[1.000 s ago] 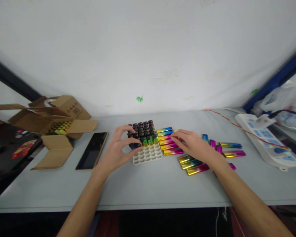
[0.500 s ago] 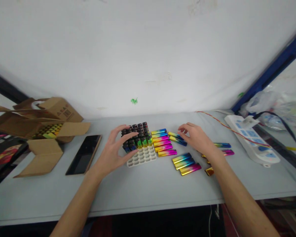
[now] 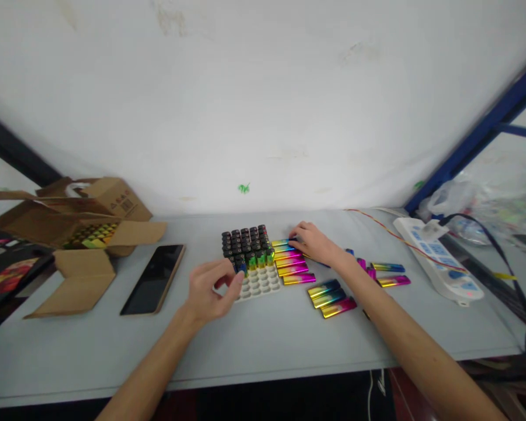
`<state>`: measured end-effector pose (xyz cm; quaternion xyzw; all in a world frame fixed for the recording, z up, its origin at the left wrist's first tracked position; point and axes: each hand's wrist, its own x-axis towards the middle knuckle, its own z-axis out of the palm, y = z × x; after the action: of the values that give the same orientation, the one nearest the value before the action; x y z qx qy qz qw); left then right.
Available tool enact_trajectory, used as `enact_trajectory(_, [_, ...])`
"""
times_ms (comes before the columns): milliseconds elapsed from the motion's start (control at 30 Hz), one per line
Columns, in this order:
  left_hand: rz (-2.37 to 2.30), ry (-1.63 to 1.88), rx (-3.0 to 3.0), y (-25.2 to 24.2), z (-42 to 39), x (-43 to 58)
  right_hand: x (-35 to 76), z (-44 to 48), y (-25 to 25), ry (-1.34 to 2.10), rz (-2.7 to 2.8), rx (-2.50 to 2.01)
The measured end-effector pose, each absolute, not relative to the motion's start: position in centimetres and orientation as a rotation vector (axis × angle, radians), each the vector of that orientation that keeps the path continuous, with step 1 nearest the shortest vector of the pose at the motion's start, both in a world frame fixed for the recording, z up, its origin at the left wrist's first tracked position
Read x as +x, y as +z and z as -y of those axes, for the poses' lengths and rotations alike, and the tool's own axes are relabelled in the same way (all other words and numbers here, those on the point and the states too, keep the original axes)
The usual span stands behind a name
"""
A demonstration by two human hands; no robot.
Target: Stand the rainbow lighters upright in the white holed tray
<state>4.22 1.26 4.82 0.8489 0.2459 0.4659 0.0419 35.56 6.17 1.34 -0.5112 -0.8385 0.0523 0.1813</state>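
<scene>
A white tray (image 3: 263,285) with round holes lies mid-table, its far rows filled with upright black-capped lighters (image 3: 246,244). My left hand (image 3: 213,290) sits at the tray's near left corner, fingers curled, thumb and finger pinching a blue lighter (image 3: 242,268) at the front row. My right hand (image 3: 316,245) reaches over a row of flat rainbow lighters (image 3: 293,263) right of the tray, fingertips on the farthest one; whether it grips it is not clear. More rainbow lighters (image 3: 332,297) lie nearer the front edge.
An open cardboard box (image 3: 76,225) with colourful contents stands at the left, a black phone (image 3: 155,278) beside it. A white power strip (image 3: 438,260) with an orange cable lies at the right. Loose lighters (image 3: 388,273) sit beyond my right forearm. A white wall backs the table.
My left hand came off the tray's far left side and dropped to its near corner, pinching a lighter. My right hand moved left from the loose lighters to the row beside the tray.
</scene>
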Motion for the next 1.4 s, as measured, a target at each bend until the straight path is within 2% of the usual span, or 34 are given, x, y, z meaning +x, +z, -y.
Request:
enact_trajectory(167, [-0.791,1.47,2.634,4.6,-1.0,4.6,35.7,-7.5,1.7,0.273,2.403,-1.472])
enact_trajectory(333, [-0.784,1.536,2.566,4.9,-0.4,4.7,36.8,-6.2,3.9,0.257,2.258,-1.482])
enact_trajectory(500, [-0.73,1.163,2.285,5.4,0.3,5.0,35.7,-1.2,8.2,0.689,1.844,-1.203])
enact_trajectory(667, [-0.605,0.708,1.63,5.3,0.6,6.4,31.3,2.2,10.1,1.06,1.809,-1.067])
enact_trajectory(767, [-0.457,0.533,1.29,4.8,0.4,7.5,29.2,2.0,9.5,0.867,1.887,-1.052])
enact_trajectory(867, [-0.413,0.51,1.055,4.3,0.1,8.0,28.4,1.3,8.7,0.619,1.977,-1.028])
enact_trajectory(1133, [-0.51,0.531,0.915,4.0,-0.2,7.8,31.7,0.1,8.2,0.672,1.736,-1.198])
enact_trajectory(1400, [-0.527,0.681,0.976,3.7,-0.2,7.9,34.8,-0.2,4.4,0.487,1.725,-1.307])
